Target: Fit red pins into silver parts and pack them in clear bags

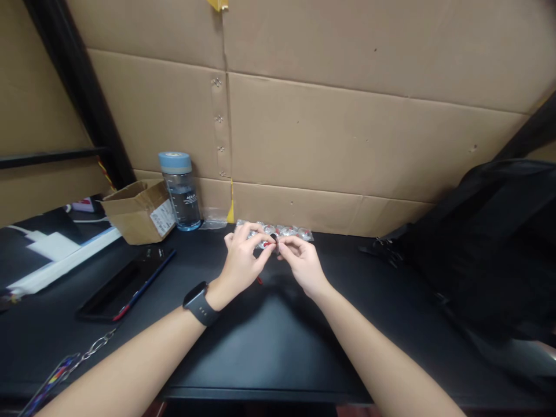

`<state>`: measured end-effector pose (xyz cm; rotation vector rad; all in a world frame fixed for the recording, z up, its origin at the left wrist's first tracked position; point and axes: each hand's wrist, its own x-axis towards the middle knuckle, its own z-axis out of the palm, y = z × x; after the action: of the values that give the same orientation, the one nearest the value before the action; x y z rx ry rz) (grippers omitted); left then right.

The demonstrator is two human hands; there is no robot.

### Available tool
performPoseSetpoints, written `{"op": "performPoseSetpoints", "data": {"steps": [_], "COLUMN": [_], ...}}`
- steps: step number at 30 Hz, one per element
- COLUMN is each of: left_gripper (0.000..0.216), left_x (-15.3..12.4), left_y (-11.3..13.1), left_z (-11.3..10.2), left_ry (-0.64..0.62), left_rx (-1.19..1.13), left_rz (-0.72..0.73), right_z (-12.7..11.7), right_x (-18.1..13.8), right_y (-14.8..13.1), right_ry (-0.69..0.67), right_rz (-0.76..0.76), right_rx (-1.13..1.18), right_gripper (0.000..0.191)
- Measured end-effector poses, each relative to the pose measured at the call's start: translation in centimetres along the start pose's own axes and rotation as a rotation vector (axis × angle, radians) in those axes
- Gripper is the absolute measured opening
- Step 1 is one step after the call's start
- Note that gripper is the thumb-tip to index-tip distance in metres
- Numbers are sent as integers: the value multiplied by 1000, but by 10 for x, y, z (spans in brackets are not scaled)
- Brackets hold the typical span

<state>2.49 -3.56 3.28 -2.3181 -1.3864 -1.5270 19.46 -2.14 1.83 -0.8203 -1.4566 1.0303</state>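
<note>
Between my fingertips, above the black table, is a small dark round piece (274, 238); its exact kind is too small to make out. My left hand (245, 252), with a black watch on its wrist, pinches it from the left. From the right, my right hand (300, 260) pinches the same piece between thumb and fingers. Just behind the hands lie several clear plastic packets (299, 233) with red bits inside, partly hidden by my fingers. A short red bit (259, 280) shows under my left hand.
A water bottle (180, 194) with a blue lid stands beside an open cardboard box (134, 214). A phone-like black device (128, 284) and a white power strip (65, 263) lie left on the table (243, 359). A black bag (486, 249) fills the right; cardboard (347, 127) walls the back.
</note>
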Motion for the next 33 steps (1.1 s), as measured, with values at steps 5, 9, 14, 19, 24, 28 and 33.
{"op": "performPoseSetpoints", "data": {"steps": [5,9,14,19,24,28,33], "left_gripper": [22,31,37,41,45,31,13], "left_x": [2,2,4,7,9,14,13], "left_y": [-8,-23,-44,-50,-49,-55,-63], "left_z": [1,3,2,0,-5,-15,-15], "left_ry": [-148,-471,-700,-768,-795,-787,-911], "left_rx": [-73,-8,23,63,61,40,-65], "left_rz": [-53,22,-3,-29,-19,6,154], "right_z": [-11,-17,-23,-23,-25,-32,-35], "right_x": [1,3,7,7,8,11,14], "right_y": [-1,2,14,18,23,29,33], "right_ry": [-63,-88,-146,-151,-182,-220,-236], "right_rz": [-212,-285,-408,-446,-401,-318,-250], "right_rx": [-402,-565,-761,-814,-825,-879,-910], "right_gripper": [17,13,12,12,12,13,12]}}
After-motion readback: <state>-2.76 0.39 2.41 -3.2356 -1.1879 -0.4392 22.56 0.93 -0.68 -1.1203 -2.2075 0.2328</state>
